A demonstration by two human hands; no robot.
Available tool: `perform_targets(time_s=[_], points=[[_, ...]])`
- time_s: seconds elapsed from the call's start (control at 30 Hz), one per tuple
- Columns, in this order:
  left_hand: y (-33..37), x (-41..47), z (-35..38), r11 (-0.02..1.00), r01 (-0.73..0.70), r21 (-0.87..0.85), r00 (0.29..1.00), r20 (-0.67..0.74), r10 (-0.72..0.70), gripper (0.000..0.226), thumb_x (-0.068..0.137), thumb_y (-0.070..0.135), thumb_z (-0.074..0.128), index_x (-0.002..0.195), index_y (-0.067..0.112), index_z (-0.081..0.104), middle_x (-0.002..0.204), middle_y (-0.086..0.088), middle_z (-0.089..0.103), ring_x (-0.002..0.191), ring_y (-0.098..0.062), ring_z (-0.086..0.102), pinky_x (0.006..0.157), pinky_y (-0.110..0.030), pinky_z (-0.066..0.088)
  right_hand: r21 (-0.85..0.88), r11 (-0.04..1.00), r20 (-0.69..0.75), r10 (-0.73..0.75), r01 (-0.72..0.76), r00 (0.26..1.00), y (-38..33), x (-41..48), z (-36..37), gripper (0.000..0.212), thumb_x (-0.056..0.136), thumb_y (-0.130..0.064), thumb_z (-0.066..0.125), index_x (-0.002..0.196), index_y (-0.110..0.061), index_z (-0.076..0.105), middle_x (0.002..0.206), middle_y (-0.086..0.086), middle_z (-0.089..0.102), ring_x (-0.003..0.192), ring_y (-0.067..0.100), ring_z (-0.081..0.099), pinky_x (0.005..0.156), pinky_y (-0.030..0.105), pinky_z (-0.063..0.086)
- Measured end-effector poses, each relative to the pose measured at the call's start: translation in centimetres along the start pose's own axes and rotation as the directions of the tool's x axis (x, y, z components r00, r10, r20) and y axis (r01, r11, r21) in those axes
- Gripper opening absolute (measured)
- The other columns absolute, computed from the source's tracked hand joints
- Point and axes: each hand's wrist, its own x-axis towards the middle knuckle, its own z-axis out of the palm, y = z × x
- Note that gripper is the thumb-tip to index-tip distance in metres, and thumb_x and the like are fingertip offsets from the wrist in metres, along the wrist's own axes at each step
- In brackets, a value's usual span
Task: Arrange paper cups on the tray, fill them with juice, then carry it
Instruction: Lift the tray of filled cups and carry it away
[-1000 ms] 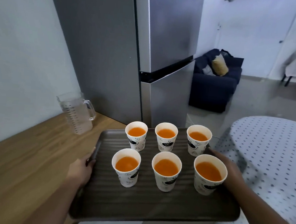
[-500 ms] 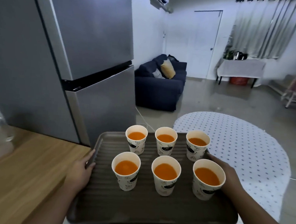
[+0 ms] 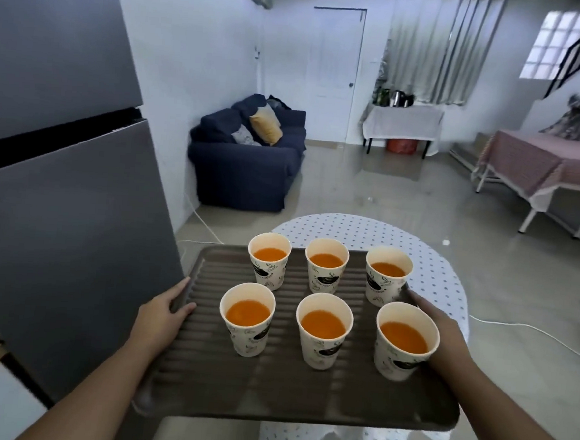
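Fingers of the left hand [image 3: 158, 320] wrap the tray's [image 3: 270, 390] left rim, thumb lying on the ribbed top surface. Right hand [image 3: 445, 337] grasps the right rim; its fingers are mostly hidden behind the near-right cup [image 3: 405, 341], so only the back of the hand shows. Tray is dark brown, ribbed, held level in the air in front of the person, above a round table with a white polka-dot cloth [image 3: 426, 263].

Room: grey fridge [image 3: 62, 169] close on the left, navy sofa [image 3: 248, 162] with a yellow cushion against the far wall, white door [image 3: 335, 71] behind it, grey curtains to the right, a small white-clothed table [image 3: 402, 121] with kettles, a pink-clothed table [image 3: 539, 165] at far right. Floor is glossy tile.

Six paper cups stand upright on the tray in two rows of three, apart from each other. Each holds orange juice [image 3: 322, 325], roughly half to two-thirds full, none spilled on the tray.
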Motion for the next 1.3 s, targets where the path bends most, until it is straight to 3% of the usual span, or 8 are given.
perform_targets(time_s=[0.2, 0.33, 0.6, 0.7, 0.87, 1.0, 1.17, 1.3], points=[[3.6, 7.1, 5.7, 0.998, -0.066, 0.009, 0.995, 0.069, 0.065, 0.055, 0.090, 0.019, 0.062, 0.141, 0.027, 0.043, 0.141, -0.008, 0.051, 0.129, -0.027, 0.047, 0.106, -0.035, 0.036, -0.008, 0.997, -0.056, 0.070, -0.071, 0.996, 2.7, 5.6, -1.5, 0.038, 0.097, -0.029, 0.050, 0.135, -0.028, 0.051, 0.134, 0.005, 0.058, 0.120, 0.025, 0.052, 0.094, 0.032, 0.036], [4.9, 12.9, 10.0, 0.995, -0.095, 0.030, 0.987, 0.132, 0.090, 0.057, 0.089, 0.020, 0.063, 0.142, 0.026, 0.042, 0.140, -0.009, 0.052, 0.124, -0.028, 0.051, 0.101, -0.035, 0.039, -0.084, 0.990, -0.079, 0.104, -0.111, 0.991, 4.5, 9.8, -1.6, 0.047, 0.093, -0.025, 0.057, 0.139, -0.029, 0.046, 0.138, 0.007, 0.056, 0.123, 0.030, 0.052, 0.100, 0.042, 0.040], [8.0, 26.8, 19.0, 0.988, -0.146, 0.055, 0.961, 0.243, 0.128, 0.056, 0.089, 0.024, 0.064, 0.140, 0.030, 0.043, 0.140, -0.008, 0.052, 0.124, -0.030, 0.052, 0.102, -0.037, 0.039, -0.183, 0.950, -0.164, 0.225, -0.253, 0.961, 7.4, 20.0, -0.7, 0.060, 0.087, -0.018, 0.065, 0.140, -0.032, 0.043, 0.131, 0.012, 0.060, 0.117, 0.033, 0.055, 0.089, 0.038, 0.042], [8.7, 30.7, 22.5, 0.989, -0.141, 0.037, 0.953, 0.275, 0.126, 0.055, 0.090, 0.024, 0.062, 0.141, 0.030, 0.042, 0.140, -0.009, 0.052, 0.122, -0.029, 0.052, 0.103, -0.038, 0.039, -0.201, 0.933, -0.183, 0.264, -0.299, 0.947, 8.9, 23.7, -0.1, 0.059, 0.088, -0.019, 0.062, 0.141, -0.033, 0.041, 0.135, 0.013, 0.057, 0.119, 0.034, 0.053, 0.092, 0.041, 0.043], [9.0, 35.7, 28.2, 0.993, -0.098, 0.059, 0.944, 0.321, 0.074, 0.056, 0.092, 0.027, 0.059, 0.143, 0.033, 0.038, 0.139, -0.011, 0.053, 0.123, -0.031, 0.052, 0.104, -0.041, 0.038, -0.223, 0.913, -0.205, 0.298, -0.341, 0.932, 12.4, 29.9, 0.7, 0.057, 0.090, -0.020, 0.060, 0.141, -0.035, 0.040, 0.133, 0.009, 0.058, 0.117, 0.030, 0.054, 0.085, 0.031, 0.038], [9.0, 38.4, 31.6, 0.989, -0.103, 0.108, 0.951, 0.301, 0.066, 0.055, 0.093, 0.027, 0.058, 0.143, 0.033, 0.038, 0.137, -0.011, 0.055, 0.121, -0.031, 0.053, 0.103, -0.041, 0.039, -0.236, 0.901, -0.194, 0.323, -0.364, 0.926, 15.4, 33.8, 1.9, 0.057, 0.091, -0.024, 0.060, 0.142, -0.036, 0.039, 0.135, 0.012, 0.057, 0.120, 0.035, 0.053, 0.095, 0.044, 0.042], [8.2, 40.3, 34.8, 0.982, -0.099, 0.162, 0.961, 0.273, 0.052, 0.053, 0.094, 0.028, 0.055, 0.143, 0.035, 0.037, 0.136, -0.011, 0.056, 0.122, -0.031, 0.053, 0.102, -0.038, 0.040, -0.242, 0.875, -0.186, 0.383, -0.420, 0.905, 18.6, 37.0, 3.5, 0.051, 0.094, -0.034, 0.052, 0.143, -0.040, 0.036, 0.134, 0.012, 0.058, 0.117, 0.035, 0.055, 0.093, 0.043, 0.044], [7.1, 41.1, 36.2, 0.971, -0.082, 0.226, 0.966, 0.257, 0.021, 0.054, 0.092, 0.040, 0.055, 0.142, 0.044, 0.034, 0.129, -0.010, 0.061, 0.115, -0.033, 0.056, 0.093, -0.042, 0.046, -0.307, 0.852, -0.168, 0.391, -0.425, 0.905, 19.9, 38.3, 4.5, 0.051, 0.096, -0.030, 0.048, 0.144, -0.038, 0.033, 0.126, 0.020, 0.061, 0.111, 0.040, 0.057, 0.087, 0.046, 0.046]])
